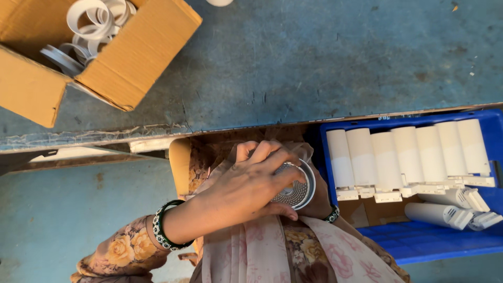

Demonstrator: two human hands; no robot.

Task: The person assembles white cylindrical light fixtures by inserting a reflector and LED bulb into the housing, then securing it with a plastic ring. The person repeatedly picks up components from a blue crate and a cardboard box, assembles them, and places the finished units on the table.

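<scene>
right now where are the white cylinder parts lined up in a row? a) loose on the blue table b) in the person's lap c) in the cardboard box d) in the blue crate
d: the white cylinders stand side by side inside the blue crate; the cardboard box holds white rings instead.

A cardboard box (133, 57) of white rings (97, 21) sits on the worn blue table (325, 57), while a blue crate (445, 238) below its edge holds white cylinders (406, 154) in a row.

Left hand (251, 186): forearm enters from lower left, wrist bent, fingers curled in a closed grip. Right hand (317, 202): mostly hidden behind it, state indeterminate.
</scene>
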